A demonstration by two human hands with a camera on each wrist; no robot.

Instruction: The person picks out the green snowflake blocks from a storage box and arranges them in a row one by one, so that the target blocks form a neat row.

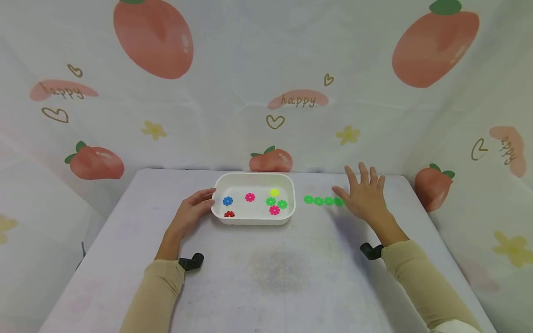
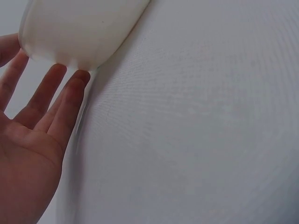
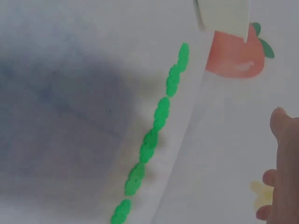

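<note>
My left hand [image 1: 193,213] touches the left end of a white plastic tray [image 1: 254,221], its fingertips [image 2: 83,74] against the outer wall. Loose in the tray are several notched snowflake discs: a blue disc [image 1: 227,201], a red disc [image 1: 229,214], two pink ones, a yellow disc [image 1: 274,192] and two green ones. Right of the tray, a row of green snowflake discs [image 1: 319,201] runs along the table. Over that row my right hand [image 1: 366,196] is raised with fingers spread and nothing held; it hides part of the row in the head view.
The white-covered table [image 1: 275,286] ends just behind the tray at a hanging cloth backdrop [image 1: 233,92] printed with peaches, hearts and flowers. More cloth hangs at both sides. Black camera mounts sit on the left wrist [image 1: 192,262] and right wrist [image 1: 371,251].
</note>
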